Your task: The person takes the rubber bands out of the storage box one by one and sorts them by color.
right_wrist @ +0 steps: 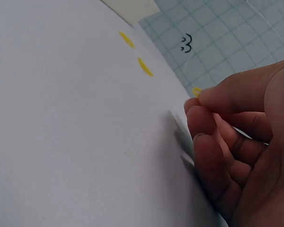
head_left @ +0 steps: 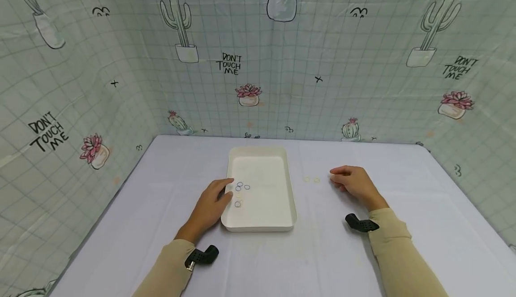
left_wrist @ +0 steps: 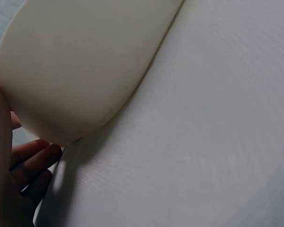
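A shallow white tray lies on the table, its left wall gripped by my left hand. Inside it, near that hand, are several small dark-blue rubber bands and some pale yellow ones. To the right of the tray, my right hand pinches a thin yellow rubber band between thumb and fingertips, just over the table. Two more yellow rubber bands, one nearer my hand and one farther off, lie on the cloth between that hand and the tray.
White cloth covers the table. Behind it and along both sides hangs a grid-patterned curtain printed with cacti. Each wrist wears a black camera mount, one on the left and one on the right.
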`<state>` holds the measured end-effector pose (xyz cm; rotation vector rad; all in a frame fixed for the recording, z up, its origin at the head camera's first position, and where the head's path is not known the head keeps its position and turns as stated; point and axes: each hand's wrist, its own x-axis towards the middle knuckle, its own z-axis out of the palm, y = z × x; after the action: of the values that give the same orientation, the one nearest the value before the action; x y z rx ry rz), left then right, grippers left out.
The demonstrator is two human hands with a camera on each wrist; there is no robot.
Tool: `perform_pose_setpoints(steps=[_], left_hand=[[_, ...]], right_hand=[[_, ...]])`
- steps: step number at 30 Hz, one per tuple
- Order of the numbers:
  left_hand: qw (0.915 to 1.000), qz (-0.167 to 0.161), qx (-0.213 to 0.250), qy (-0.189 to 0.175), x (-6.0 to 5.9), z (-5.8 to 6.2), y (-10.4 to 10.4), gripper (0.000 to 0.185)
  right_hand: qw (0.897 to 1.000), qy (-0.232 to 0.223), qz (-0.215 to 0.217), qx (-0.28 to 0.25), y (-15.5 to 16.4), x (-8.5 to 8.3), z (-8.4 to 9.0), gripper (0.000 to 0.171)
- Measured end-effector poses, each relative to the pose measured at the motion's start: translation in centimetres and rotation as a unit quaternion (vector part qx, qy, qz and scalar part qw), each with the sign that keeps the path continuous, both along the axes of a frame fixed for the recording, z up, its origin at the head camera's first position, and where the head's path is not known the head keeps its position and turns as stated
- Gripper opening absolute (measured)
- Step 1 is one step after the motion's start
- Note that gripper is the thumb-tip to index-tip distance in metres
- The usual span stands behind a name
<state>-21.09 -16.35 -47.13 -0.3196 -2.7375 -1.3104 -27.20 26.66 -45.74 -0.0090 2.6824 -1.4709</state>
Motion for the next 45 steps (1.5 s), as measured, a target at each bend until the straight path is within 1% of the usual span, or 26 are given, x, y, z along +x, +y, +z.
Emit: perform_pose_setpoints(steps=[5, 10, 15, 20, 27, 34, 39, 45], left_hand=[[1.0000, -0.002, -0.001, -0.002, 0.3, -0.2, -0.1, 0.043], [1.0000, -0.002, 0.002, 0.003, 0.2, -0.1, -0.1, 0.043], [1.0000, -0.001, 0.002, 0.006, 0.1, 0.0, -0.1, 0.043], [1.0000, 0.001, 0.000, -0.001, 0.3, 0.0, 0.0, 0.043], [1.0000, -0.002, -0.006, 0.007, 0.2, 0.2, 0.0, 0.043], [0.9999, -0.007, -0.003, 0.010, -0.1, 0.4, 0.1, 0.043], [0.9999, -0.002, 0.001, 0.010, -0.1, 0.4, 0.0, 0.043], [1.0000, -0.004, -0.001, 0.008, 0.0, 0.1, 0.0, 0.043]], right_hand=[[0.999, 0.006, 0.016, 0.045, -0.8, 0.1, -0.4, 0.028], [0.996, 0.025, 0.028, 0.075, -1.3, -0.1, -0.3, 0.026], [0.996, 0.027, 0.020, 0.084, -1.5, -0.3, -0.1, 0.025], [0.995, 0.031, 0.017, 0.097, -2.0, -0.1, -0.4, 0.023], [0.992, 0.053, 0.015, 0.116, -2.2, 0.1, -0.3, 0.024], [0.990, 0.049, 0.013, 0.132, -2.2, -0.2, 0.2, 0.024], [0.989, 0.042, 0.012, 0.139, -2.2, -0.3, 0.7, 0.026], [0.989, 0.031, 0.009, 0.143, -1.7, 0.1, 0.5, 0.028]])
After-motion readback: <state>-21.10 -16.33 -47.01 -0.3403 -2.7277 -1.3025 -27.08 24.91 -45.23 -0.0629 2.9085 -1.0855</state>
